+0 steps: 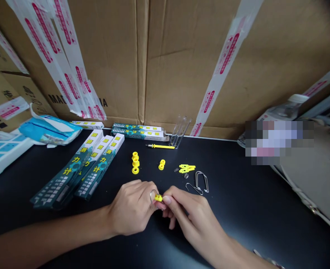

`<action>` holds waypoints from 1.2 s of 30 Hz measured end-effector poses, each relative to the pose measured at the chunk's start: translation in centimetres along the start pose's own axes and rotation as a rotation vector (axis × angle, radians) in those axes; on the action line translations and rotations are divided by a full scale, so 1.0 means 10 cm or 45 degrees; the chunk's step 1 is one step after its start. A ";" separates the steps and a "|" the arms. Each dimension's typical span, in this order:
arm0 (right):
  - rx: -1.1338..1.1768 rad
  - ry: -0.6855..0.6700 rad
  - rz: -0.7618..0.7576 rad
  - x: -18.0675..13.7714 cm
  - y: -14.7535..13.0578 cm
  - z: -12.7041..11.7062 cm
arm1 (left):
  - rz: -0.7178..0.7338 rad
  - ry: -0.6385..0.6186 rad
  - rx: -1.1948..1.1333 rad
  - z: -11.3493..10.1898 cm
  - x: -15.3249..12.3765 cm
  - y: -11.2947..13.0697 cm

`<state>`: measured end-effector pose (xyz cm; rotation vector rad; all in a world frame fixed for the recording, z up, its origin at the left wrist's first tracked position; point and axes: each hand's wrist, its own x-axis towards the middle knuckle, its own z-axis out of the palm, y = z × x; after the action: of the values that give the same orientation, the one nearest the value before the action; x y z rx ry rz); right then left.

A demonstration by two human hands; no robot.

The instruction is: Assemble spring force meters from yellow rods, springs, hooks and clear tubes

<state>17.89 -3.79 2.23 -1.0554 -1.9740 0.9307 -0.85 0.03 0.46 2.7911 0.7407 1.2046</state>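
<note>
My left hand is closed around a small yellow plastic piece with a curved metal hook at its left end. My right hand pinches the piece's other end between thumb and forefinger; the fingers hide part of it. Beyond my hands lie stacked-looking yellow caps, smaller yellow caps, and flat yellow plastic pieces beside small coil springs. Several bent metal hooks rest to their right. Further back, a yellow rod with a metal tip lies near clear tubes.
Long narrow printed boxes lie on the black table at left, with more boxes along the back. A power strip and blue tissue pack sit far left. A bottle and beige bag occupy the right.
</note>
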 end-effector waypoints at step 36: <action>0.481 -0.062 0.424 0.01 0.10 0.05 | -0.135 -0.015 -0.070 -0.04 -0.03 -0.04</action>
<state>17.78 -3.39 1.21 -1.1615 -1.5945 1.4542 -1.45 0.22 0.49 2.6751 0.8301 1.1711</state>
